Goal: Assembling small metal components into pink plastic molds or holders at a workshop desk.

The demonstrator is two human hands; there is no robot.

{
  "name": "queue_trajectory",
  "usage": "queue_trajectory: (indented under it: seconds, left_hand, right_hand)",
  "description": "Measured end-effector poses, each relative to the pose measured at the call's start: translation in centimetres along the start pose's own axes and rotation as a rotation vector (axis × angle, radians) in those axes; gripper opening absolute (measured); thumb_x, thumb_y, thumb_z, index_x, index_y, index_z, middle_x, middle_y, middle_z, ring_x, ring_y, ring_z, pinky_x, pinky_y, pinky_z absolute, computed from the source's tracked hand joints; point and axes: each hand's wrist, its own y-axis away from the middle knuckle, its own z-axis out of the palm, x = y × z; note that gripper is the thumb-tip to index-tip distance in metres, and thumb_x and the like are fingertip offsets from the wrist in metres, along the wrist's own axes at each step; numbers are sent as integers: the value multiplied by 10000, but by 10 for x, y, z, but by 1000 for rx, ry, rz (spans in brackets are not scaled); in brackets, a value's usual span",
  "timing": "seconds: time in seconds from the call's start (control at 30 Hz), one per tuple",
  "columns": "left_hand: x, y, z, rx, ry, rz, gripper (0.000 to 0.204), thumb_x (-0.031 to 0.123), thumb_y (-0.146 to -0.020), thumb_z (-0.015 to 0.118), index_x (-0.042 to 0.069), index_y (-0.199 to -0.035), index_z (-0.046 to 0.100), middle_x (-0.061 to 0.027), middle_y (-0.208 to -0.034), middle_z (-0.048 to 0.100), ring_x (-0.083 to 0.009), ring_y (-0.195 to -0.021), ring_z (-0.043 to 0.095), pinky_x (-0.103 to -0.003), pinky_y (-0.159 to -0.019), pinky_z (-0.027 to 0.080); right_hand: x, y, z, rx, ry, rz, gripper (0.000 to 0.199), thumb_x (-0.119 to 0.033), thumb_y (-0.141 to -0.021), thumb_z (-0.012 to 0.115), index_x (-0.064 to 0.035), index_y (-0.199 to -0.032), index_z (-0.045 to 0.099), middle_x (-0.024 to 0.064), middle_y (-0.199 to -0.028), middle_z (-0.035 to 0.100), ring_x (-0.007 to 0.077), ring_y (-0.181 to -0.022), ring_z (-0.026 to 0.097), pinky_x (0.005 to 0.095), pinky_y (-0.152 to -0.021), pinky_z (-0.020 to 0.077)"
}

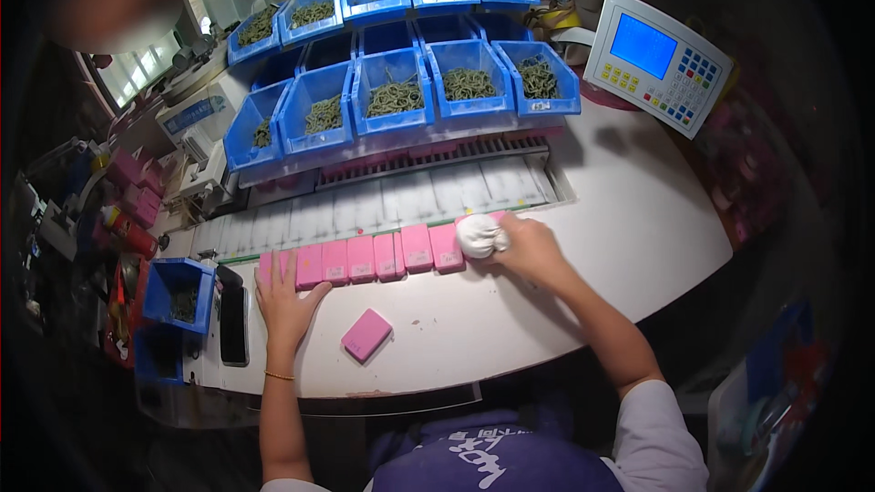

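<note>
Last pink box (488, 219) hidden under white cloth (478, 235)

Along the row of pink boxes (374, 260), the left hand (284, 296) rests flat at its left end while the right hand (529, 251) presses a white cloth wad (478, 235) at its right end.

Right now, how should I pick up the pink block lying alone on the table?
Pinch the loose pink block across its two long edges, coming from above. It lies flat and tilted, clear of the row, with bare table all round, so fingers fit either side. The left hand is nearest.
</note>
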Motion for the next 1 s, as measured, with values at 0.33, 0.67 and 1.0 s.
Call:
queue_trajectory:
  seconds: [0.33,0.67,1.0]
  left_hand:
    - [77,96,-58,-26,227,13,607,291,-741,823,-13,-1227,623,-175,-1156,582,-363,-1099,510,-452,-971,419]
    - [109,71,-13,-81,936,-37,496,215,-724,858,3,-1127,660,-93,-980,605,-230,-925,538,-364,-834,471]
    - [160,90,-16,-129,1260,245,549,-16,-755,794,7,-1252,562,-112,-1169,588,-188,-969,623,-313,-820,540]
  right_hand:
    - [44,45,-30,257,522,32,397,-334,-721,807,-28,-919,649,107,-902,703,336,-974,632,402,-873,490]
    - [-42,5,42,-67,-303,-301,219,-237,-885,670,-50,-972,744,175,-921,707,348,-844,671,411,-774,523]
    - [-62,85,32,-584,-1391,124,560,-311,-1011,577,-5,-1461,442,100,-1319,584,157,-1118,590,301,-957,491]
